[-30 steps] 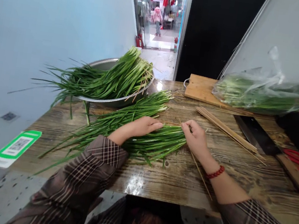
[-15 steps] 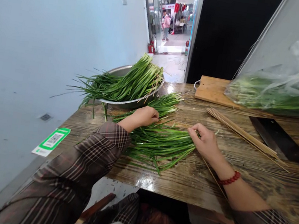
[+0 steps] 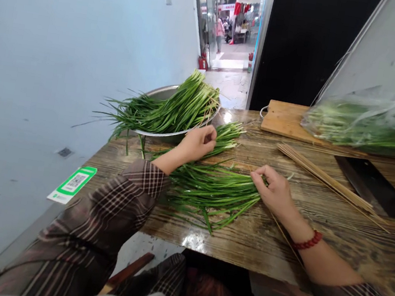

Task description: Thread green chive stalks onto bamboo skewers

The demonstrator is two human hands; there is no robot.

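My right hand [image 3: 273, 192] is closed on a thin bamboo skewer [image 3: 286, 236], whose long end runs down toward the table's front edge. Its fingers are also at the pale ends of a spread row of garlic chives [image 3: 213, 190] lying on the table. My left hand [image 3: 198, 144] is raised over a second, smaller bunch of chives [image 3: 230, 135], fingers curled together; whatever they hold is too small or hidden to make out. Behind it stands a metal basin [image 3: 163, 93] heaped with chives, with skewers through their stalk ends.
On the wooden table [image 3: 320, 247], several bamboo skewers [image 3: 322, 178] lie beside a cleaver [image 3: 368, 182] at the right. A cutting board [image 3: 286, 118] and a plastic bag of greens [image 3: 369, 125] are behind. A QR-code card [image 3: 73, 184] sits at the left edge.
My left hand has lifted up from the chives, away from me, with its fingers curled. My right hand stays at the stalk ends with the skewer. The view has shifted slightly.
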